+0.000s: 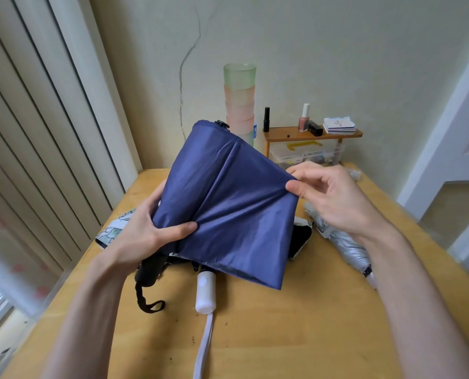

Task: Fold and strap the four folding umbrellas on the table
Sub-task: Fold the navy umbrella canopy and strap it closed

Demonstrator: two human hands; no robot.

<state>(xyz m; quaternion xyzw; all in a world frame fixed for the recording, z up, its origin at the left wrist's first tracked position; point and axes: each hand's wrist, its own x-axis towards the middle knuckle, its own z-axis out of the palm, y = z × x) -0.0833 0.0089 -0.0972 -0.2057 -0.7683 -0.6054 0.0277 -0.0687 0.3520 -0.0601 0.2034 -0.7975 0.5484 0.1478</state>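
A navy blue umbrella (227, 198) is held tilted above the table, its black tip pointing away and its black handle (150, 269) low at the left. My left hand (145, 231) grips the bunched canopy near the handle, thumb on top. My right hand (329, 195) pinches the canopy's right edge and holds the cloth stretched out. Under it lies an umbrella with a white handle (206, 291) and white strap. A silver umbrella (345, 242) lies at the right. A patterned white umbrella (115, 228) shows at the left, mostly hidden.
The wooden table (282, 337) meets the wall at the back. There stand a stack of pastel cups (240, 97), a small wooden shelf (312, 134) with bottles and cards, and a clear plastic box (307, 155) under it. Vertical blinds hang at the left.
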